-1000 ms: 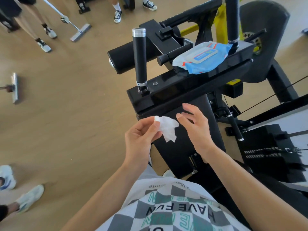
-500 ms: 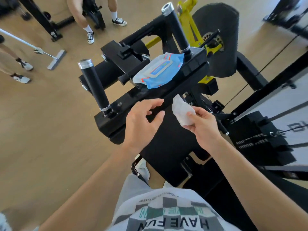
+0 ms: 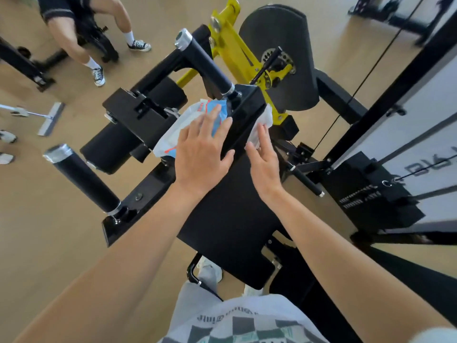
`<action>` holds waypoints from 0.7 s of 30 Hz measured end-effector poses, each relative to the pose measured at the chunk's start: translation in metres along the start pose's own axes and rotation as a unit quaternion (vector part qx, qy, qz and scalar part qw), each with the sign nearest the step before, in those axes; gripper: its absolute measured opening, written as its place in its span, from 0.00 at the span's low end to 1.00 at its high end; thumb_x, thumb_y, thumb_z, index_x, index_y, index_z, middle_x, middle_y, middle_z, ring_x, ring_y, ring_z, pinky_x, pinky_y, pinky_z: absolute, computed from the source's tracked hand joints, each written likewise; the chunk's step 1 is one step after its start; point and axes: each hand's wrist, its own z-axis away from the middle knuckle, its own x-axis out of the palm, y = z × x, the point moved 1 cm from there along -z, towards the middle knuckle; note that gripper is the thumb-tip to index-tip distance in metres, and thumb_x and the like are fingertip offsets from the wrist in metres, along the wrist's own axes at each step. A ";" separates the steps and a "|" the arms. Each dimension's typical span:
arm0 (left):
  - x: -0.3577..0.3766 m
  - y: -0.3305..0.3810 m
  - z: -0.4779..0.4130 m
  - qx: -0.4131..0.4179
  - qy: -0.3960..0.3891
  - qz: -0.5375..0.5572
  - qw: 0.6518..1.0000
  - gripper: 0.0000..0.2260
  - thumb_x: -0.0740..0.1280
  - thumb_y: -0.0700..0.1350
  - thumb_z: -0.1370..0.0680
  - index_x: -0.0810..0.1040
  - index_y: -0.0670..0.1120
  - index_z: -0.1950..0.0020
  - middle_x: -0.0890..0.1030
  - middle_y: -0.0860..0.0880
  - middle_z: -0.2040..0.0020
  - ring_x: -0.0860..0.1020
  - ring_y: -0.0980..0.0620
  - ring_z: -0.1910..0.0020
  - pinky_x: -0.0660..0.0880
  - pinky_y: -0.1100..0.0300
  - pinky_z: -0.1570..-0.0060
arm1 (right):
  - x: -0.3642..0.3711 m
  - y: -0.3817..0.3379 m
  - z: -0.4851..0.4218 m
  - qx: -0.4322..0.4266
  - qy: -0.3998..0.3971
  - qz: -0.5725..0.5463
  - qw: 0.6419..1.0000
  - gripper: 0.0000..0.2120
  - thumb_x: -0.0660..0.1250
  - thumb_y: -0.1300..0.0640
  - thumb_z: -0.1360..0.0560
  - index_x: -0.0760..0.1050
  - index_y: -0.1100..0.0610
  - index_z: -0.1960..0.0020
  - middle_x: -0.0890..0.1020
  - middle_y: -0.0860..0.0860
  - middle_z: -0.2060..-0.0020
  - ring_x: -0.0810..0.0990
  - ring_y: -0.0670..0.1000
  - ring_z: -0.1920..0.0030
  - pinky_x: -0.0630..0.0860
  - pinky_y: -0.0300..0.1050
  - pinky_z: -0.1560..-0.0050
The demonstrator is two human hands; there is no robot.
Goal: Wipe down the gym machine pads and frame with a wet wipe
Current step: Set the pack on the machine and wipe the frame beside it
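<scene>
Two things changed in the last half second, as far as we can tell. The wet wipe [image 3: 265, 118] was pinched up in the air by our right hand [image 3: 265, 164], and now it's spread against the far right end of the black frame bar [image 3: 247, 103]. Our left hand [image 3: 202, 154] used to sit on the near edge of that bar and has slid forward onto the blue-and-white wipe pack [image 3: 170, 134].

So we'd say the fiddling with the wipe is over and the actual wiping has started, frame first. The big black pad [image 3: 230, 214] under our wrists looks untouched so far.

Grip-wise, neither hand is really gripping anything. The right fingers [image 3: 261, 136] are straight and pressing the wipe flat to the bar's side face, so the wipe sits under and just past the fingertips, with most of it sticking out beyond them. The left hand is splayed flat on the pack, probably just steadying it, though we can't tell how hard it's pressing.
</scene>
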 end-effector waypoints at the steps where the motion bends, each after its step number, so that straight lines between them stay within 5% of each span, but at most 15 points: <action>1: 0.004 -0.001 0.003 0.004 0.007 -0.004 1.000 0.29 0.70 0.56 0.23 0.71 0.49 0.24 0.67 0.44 0.21 0.70 0.41 0.27 0.72 0.46 0.35 | -0.005 -0.003 -0.007 0.002 0.003 -0.004 1.000 0.28 0.62 0.58 0.16 0.58 0.52 0.18 0.58 0.47 0.18 0.55 0.44 0.19 0.56 0.50 0.19; 9: 0.013 0.001 0.006 0.001 0.037 -0.013 0.999 0.24 0.71 0.54 0.24 0.76 0.48 0.29 0.68 0.43 0.22 0.70 0.39 0.27 0.72 0.44 0.35 | -0.069 -0.032 -0.078 0.071 -0.050 0.014 0.996 0.30 0.55 0.37 0.22 0.77 0.53 0.29 0.81 0.52 0.34 0.77 0.55 0.33 0.69 0.59 0.28; 16: 0.015 0.002 0.007 -0.007 0.038 -0.009 0.999 0.23 0.70 0.54 0.23 0.76 0.48 0.30 0.68 0.44 0.22 0.69 0.40 0.26 0.72 0.43 0.36 | -0.077 -0.033 -0.120 0.171 -0.147 -0.038 0.974 0.34 0.45 0.35 0.16 0.73 0.58 0.27 0.80 0.57 0.33 0.78 0.58 0.32 0.71 0.59 0.28; 21: 0.015 0.001 0.007 -0.001 0.039 -0.009 0.999 0.23 0.69 0.54 0.22 0.76 0.48 0.29 0.68 0.44 0.22 0.69 0.40 0.26 0.73 0.44 0.36 | -0.083 -0.022 -0.120 0.207 -0.133 -0.050 0.968 0.36 0.45 0.34 0.17 0.74 0.59 0.28 0.78 0.58 0.32 0.77 0.60 0.32 0.69 0.59 0.27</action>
